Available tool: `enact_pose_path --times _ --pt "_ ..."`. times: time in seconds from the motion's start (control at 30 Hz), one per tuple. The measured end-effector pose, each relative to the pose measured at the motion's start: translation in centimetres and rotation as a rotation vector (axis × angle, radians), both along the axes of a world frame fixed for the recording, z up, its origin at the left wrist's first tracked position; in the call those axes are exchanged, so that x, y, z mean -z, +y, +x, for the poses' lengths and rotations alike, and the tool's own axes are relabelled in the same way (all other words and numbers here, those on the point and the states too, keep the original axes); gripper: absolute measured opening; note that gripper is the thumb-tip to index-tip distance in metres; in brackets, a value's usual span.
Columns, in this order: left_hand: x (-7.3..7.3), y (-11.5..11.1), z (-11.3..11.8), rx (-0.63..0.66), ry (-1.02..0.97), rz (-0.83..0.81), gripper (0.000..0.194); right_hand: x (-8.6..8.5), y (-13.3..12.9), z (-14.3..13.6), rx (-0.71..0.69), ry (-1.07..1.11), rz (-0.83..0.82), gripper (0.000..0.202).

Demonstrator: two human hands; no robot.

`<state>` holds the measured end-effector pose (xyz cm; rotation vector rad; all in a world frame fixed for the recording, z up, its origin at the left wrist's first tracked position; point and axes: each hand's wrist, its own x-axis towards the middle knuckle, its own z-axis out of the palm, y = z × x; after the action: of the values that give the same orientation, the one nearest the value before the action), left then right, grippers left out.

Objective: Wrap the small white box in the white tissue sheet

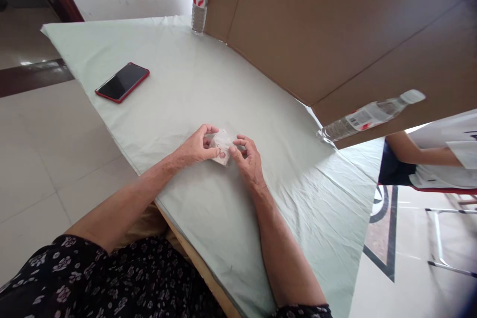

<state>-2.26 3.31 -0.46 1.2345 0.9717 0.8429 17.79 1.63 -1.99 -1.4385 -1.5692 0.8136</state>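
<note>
A small white packet point(222, 155) with a reddish print lies low over the cloth, with clear crinkled plastic point(222, 138) about its upper part. My left hand point(199, 146) grips its left side, thumb across the front edge and fingers behind. On the other side, my right hand point(247, 158) has its thumb and bent fingertips closed at the packet's right edge, on the plastic. What exactly the packet contains cannot be made out.
A pale green cloth point(179, 74) covers the table. On it lie a phone point(123, 82) in a red case, an upright water bottle point(200, 2) and a second bottle point(368, 117) against a large cardboard panel point(298, 25). Another person's arm point(425, 151) shows at right.
</note>
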Motion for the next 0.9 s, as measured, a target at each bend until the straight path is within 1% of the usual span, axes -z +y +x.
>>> enact_pose_path --times 0.17,0.37,0.5,0.57,0.63,0.73,0.9 --pt "0.3 0.2 -0.1 0.026 0.029 -0.012 0.060 0.4 0.0 0.3 -0.008 0.023 -0.013 0.048" --pt "0.6 0.5 -0.3 0.052 0.055 -0.034 0.069 0.7 0.4 1.0 -0.056 0.007 0.007 0.045" --pt "1.2 0.6 -0.3 0.061 0.026 -0.030 0.070 1.0 0.6 1.1 -0.078 -0.003 0.020 0.042" --pt "1.4 0.7 -0.3 0.077 0.021 -0.018 0.067 1.0 0.6 1.0 -0.080 -0.001 0.023 0.041" --pt "1.3 0.7 -0.4 0.104 0.035 0.007 0.060 1.0 0.6 0.9 -0.081 -0.005 0.028 0.040" --pt "0.8 0.6 -0.6 0.135 0.053 0.034 0.051 1.0 0.7 0.6 -0.086 -0.023 0.047 0.039" --pt "0.1 0.5 -0.8 0.170 0.062 0.030 0.052 1.3 0.6 0.2 -0.085 -0.073 0.055 0.043"
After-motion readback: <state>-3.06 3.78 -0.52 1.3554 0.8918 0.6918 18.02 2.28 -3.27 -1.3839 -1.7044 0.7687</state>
